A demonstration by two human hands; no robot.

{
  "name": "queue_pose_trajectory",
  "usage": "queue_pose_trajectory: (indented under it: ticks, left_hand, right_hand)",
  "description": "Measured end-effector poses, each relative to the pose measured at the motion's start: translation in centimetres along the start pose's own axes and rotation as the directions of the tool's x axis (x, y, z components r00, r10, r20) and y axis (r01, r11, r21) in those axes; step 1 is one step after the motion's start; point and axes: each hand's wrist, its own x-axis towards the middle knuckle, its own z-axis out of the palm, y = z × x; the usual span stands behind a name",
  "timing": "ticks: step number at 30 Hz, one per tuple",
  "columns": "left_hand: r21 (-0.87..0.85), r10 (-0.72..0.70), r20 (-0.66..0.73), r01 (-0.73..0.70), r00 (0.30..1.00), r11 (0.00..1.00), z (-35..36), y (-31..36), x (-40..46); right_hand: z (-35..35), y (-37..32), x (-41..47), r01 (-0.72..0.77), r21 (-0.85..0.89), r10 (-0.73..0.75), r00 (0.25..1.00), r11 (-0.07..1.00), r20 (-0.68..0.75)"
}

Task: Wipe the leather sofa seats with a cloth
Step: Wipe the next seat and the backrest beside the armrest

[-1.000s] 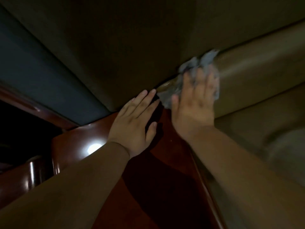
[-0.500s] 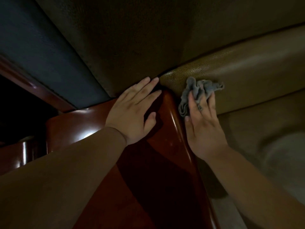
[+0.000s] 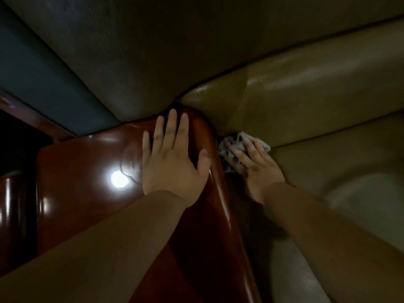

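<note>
The left hand point(image 3: 172, 158) is laid flat, fingers spread, on the glossy wooden armrest point(image 3: 87, 171). The right hand point(image 3: 258, 169) is pressed with straight fingers onto the crumpled grey cloth point(image 3: 234, 145), which is pinned against the leather sofa seat point(image 3: 328, 149), just beside the armrest's edge.

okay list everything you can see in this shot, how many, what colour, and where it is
cloth: one, grey, crumpled, low in the corner where the sofa leather meets the wooden armrest, under the right hand
sofa leather: several brown-olive cushions, filling the top and right
wooden armrest: one, glossy reddish brown, lower left to centre, with a bright light reflection
dark blue-grey panel: one, upper left, behind the sofa
left hand: one, flat on the armrest, fingers straight
right hand: one, fingers pressing the cloth against the leather
</note>
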Motion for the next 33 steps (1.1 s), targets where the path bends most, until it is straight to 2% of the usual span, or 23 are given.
queue_pose_trajectory:
  ticks: [2,4,7,10,12,13,16,19,21,23,25,27,28,29,31,33]
  left_hand:
    - [0.001,0.007,0.004,-0.007,1.0,1.0,0.0,0.0,0.1]
    - [-0.006,0.013,0.019,-0.013,1.0,1.0,-0.1,0.1,-0.2]
    - [-0.012,0.016,0.011,-0.016,1.0,1.0,0.1,0.0,0.0]
    - [0.002,0.008,-0.029,-0.008,1.0,1.0,0.4,0.0,0.1]
    - [-0.002,0.016,-0.04,-0.016,0.999,1.0,0.5,0.0,0.1]
    - [-0.008,0.019,-0.049,-0.019,0.999,1.0,0.5,0.0,0.1]
    - [-0.035,0.016,-0.058,-0.018,0.998,0.999,0.5,0.0,0.1]
    - [-0.04,0.011,-0.074,-0.014,0.997,0.999,0.5,-0.1,0.1]
    - [-0.043,0.017,-0.069,-0.02,0.997,0.999,0.4,0.0,0.1]
    - [-0.049,0.014,-0.066,-0.018,0.998,0.999,0.2,0.0,0.1]
    - [-0.053,0.005,-0.069,-0.009,0.998,0.999,0.1,0.0,0.1]
    - [-0.064,0.004,-0.073,-0.008,0.997,0.998,0.2,0.0,-0.1]
    - [-0.062,0.005,-0.075,-0.01,0.997,0.998,0.2,0.0,-0.1]
    - [-0.055,0.009,-0.072,-0.013,0.997,0.998,0.2,-0.1,0.0]
    - [-0.044,0.022,-0.054,-0.024,0.998,0.999,0.2,0.0,0.1]
    - [-0.045,0.018,-0.055,-0.02,0.998,0.999,0.1,0.0,0.1]
  right_hand:
    - [1.3,-0.7,-1.6,-0.023,0.024,0.021,0.998,0.999,0.057]
    - [0.7,-1.1,-1.6,-0.03,0.036,0.03,0.999,0.999,0.018]
    - [-2.9,-0.3,1.6,-0.016,0.05,0.024,0.988,0.999,-0.153]
    - [-4.6,1.8,6.0,-0.002,-0.055,-0.016,0.942,0.998,-0.336]
    - [-3.5,1.8,6.4,0.021,-0.055,-0.041,0.916,0.998,-0.398]
    - [-2.5,1.7,5.6,0.005,-0.033,-0.017,0.923,0.999,-0.386]
    - [0.2,1.5,1.0,-0.158,0.061,0.168,0.957,0.986,-0.238]
    - [0.6,0.6,-0.5,-0.42,0.18,0.447,0.88,0.89,-0.159]
    - [-0.1,-1.6,1.6,-0.601,0.267,0.64,0.764,0.753,-0.085]
    - [-1.3,-4.0,4.7,-0.729,0.444,0.818,0.575,0.521,-0.016]
    - [-2.8,-5.0,6.9,-0.722,0.669,0.926,0.354,0.178,0.136]
    - [-3.3,-4.8,7.0,-0.655,0.715,0.876,0.165,-0.246,0.453]
    - [-3.5,-4.7,6.9,-0.622,0.683,0.815,0.122,-0.382,0.567]
    - [-3.9,-4.5,6.8,-0.606,0.663,0.773,0.121,-0.439,0.623]
    - [-4.4,-4.2,6.9,-0.617,0.631,0.722,0.143,-0.47,0.677]
    - [-5.8,-4.4,7.7,-0.677,0.537,0.579,0.197,-0.504,0.791]
